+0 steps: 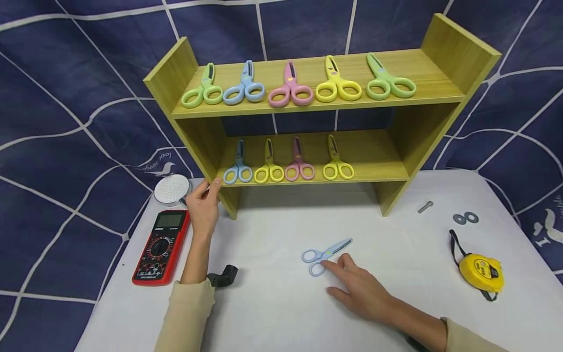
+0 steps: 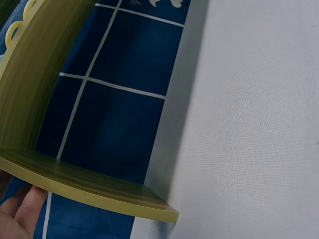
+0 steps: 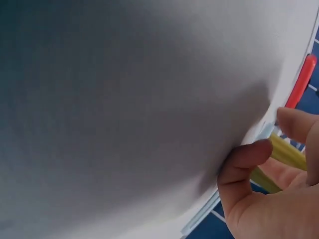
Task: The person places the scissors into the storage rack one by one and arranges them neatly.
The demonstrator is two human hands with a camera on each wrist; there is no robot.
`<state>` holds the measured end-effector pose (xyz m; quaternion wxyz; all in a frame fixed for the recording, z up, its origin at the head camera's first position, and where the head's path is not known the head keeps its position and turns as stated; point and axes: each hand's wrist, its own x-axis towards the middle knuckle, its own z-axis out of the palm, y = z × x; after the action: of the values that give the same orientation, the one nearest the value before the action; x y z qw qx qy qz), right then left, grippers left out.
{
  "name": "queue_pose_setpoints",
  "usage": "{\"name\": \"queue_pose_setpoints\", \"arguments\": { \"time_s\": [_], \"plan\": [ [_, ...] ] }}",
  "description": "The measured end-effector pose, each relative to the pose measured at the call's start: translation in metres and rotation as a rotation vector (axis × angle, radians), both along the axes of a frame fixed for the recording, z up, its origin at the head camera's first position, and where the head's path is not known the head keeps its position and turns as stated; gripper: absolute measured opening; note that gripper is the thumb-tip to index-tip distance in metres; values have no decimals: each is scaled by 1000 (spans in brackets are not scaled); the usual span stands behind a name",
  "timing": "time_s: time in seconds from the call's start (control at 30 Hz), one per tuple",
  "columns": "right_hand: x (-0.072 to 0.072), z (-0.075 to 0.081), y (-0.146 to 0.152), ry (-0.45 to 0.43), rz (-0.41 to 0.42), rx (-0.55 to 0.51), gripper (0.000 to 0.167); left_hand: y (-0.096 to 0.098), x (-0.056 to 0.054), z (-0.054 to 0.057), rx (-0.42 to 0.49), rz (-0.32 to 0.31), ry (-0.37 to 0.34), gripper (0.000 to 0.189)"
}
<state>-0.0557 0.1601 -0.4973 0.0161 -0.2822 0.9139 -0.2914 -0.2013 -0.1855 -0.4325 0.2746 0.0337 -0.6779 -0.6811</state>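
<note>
Light blue scissors (image 1: 325, 255) lie on the white table, blades pointing up and to the right. My right hand (image 1: 362, 291) is over them, a fingertip touching the lower handle loop and the thumb apart from it. In the right wrist view, only parts of the scissors (image 3: 199, 216) show past the fingers. My left hand (image 1: 204, 205) grips the left upright of a two-tier wooden shelf (image 1: 308, 111), thumb at its front edge. In the left wrist view, fingers (image 2: 31, 206) press against the upright's outer side. Several green, blue, pink and yellow scissors (image 1: 290, 88) lie on both tiers.
Left of the shelf are a round shower head (image 1: 172, 189), a red-and-black multimeter (image 1: 160, 248) and a black fitting (image 1: 224, 276). To the right lie a bolt (image 1: 425, 207), two washers (image 1: 465, 218) and a yellow tape measure (image 1: 481, 271). A dark blue cloth (image 1: 66, 146) hangs behind.
</note>
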Motion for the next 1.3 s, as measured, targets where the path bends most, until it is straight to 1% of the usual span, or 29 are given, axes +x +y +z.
{"name": "queue_pose_setpoints", "arguments": {
  "time_s": [0.1,0.13,0.17,0.27,0.3,0.33,0.37,0.53,0.63,0.73,0.8,0.9,1.0,1.1,1.17,1.3],
  "plan": [
    [-3,0,-2,62,4,45,60,0,-1,-2,6,0,18,26],
    [-4,0,-3,86,0,68,62,2,1,1,4,-5,19,26],
    [-6,0,-4,110,-6,89,64,2,1,1,-1,-6,23,26],
    [-10,1,-7,159,-30,143,65,3,1,1,-1,-6,21,27],
    [-12,1,-8,161,-41,155,64,4,1,1,-2,-5,18,27],
    [-13,2,-9,156,-52,159,63,4,1,1,0,-4,15,27],
    [-15,3,-9,140,-63,160,62,2,-1,-3,6,-1,17,28],
    [-20,8,-11,23,-122,161,65,2,0,-2,17,0,14,29],
    [-24,10,-12,-7,-125,187,60,2,0,-1,9,1,13,28],
    [-26,11,-14,4,-96,205,48,1,0,-2,18,8,16,28],
    [-25,11,-15,30,-78,204,44,1,0,-2,33,11,17,27],
    [-21,10,-17,76,-52,232,46,1,-1,-3,47,4,12,28],
    [-15,11,-17,104,-14,272,54,1,0,-2,28,6,6,28],
    [-9,13,-18,81,41,298,57,0,0,-1,18,12,8,28],
    [-7,16,-18,40,73,305,54,-1,0,0,11,14,5,27],
    [-3,20,-15,-26,124,279,47,-2,0,0,-15,22,-17,27]
  ]
}}
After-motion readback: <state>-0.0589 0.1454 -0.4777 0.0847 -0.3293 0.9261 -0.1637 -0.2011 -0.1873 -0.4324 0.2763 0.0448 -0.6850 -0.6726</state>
